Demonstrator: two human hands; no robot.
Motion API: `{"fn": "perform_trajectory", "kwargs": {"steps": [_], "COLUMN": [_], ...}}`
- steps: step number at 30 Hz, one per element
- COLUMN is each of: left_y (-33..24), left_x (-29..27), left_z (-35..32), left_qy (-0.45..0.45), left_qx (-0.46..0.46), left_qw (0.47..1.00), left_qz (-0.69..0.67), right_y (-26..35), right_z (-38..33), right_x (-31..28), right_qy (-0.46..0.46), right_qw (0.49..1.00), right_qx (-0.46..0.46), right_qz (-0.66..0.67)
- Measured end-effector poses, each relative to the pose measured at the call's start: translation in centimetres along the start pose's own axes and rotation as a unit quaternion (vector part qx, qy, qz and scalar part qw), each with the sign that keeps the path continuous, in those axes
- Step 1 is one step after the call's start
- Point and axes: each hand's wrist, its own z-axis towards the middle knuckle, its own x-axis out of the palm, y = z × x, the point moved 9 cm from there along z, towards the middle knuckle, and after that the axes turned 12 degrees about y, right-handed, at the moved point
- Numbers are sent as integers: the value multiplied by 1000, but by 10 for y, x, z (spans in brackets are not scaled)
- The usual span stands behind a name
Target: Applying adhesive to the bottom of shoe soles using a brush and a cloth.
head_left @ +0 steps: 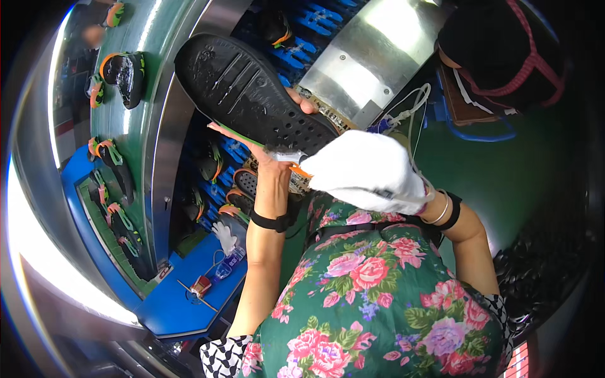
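Note:
My left hand [268, 153] holds up a large black shoe sole [242, 94] from beneath, thumb along its lower edge and fingertips curled over the far edge. Ridges cross the broad end of the sole, and small holes dot its narrower end. White cloth, a glove or wrap, covers my right hand [368, 170], which closes against the narrow end; its fingers are hidden. A bit of orange and green material shows beside the sole, between my two hands.
A green conveyor [151, 38] at the left carries several shoes with orange and green trim. Blue racks [318, 19] hold more shoe parts. On a blue table [173, 309] lie a plastic bottle [230, 263] and a white glove [224, 237]. A metal cover [362, 60] stands ahead.

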Motion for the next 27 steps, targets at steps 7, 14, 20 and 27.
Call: {"fn": "perform_trajectory", "kwargs": {"steps": [7, 14, 20, 27], "left_y": [4, -4, -1, -9], "left_x": [-1, -3, 11, -1], "left_z": [-2, 4, 6, 6], "left_qy": [-69, 40, 132, 14], "left_qx": [49, 40, 28, 41], "left_qw": [994, 998, 991, 999], "left_qz": [-69, 7, -14, 32], "right_y": [0, -15, -38, -19], "right_z": [-6, -12, -20, -15], "right_x": [-2, -15, -15, -15], "right_qy": [16, -16, -37, 16], "right_qw": [1000, 997, 970, 992], "right_qx": [14, 60, 149, 79], "right_qz": [-5, 51, 189, 96]}}
